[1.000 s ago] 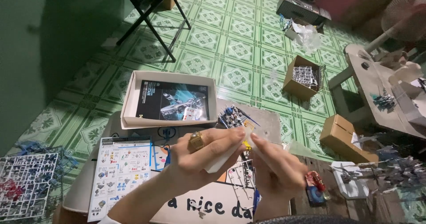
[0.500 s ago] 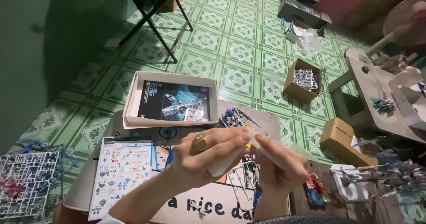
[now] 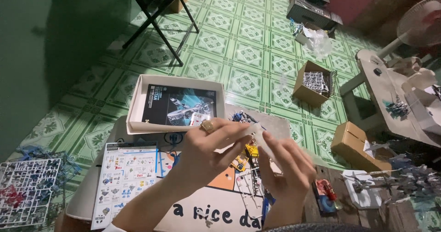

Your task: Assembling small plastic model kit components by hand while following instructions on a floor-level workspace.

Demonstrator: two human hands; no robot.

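White box (image 3: 133, 114) with dark booklet (image 3: 177, 105) inside, both hands (image 3: 248, 156) pinching a clear plastic piece (image 3: 257, 134).

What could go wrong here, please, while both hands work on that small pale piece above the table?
1. The small pale piece is pinched only at the fingertips of the left hand and right hand; if the grip slips, it might fall among the loose plastic parts and be hard to find.
2. The open box overhangs the table's far edge, so a nudge might tip it onto the tiled floor.
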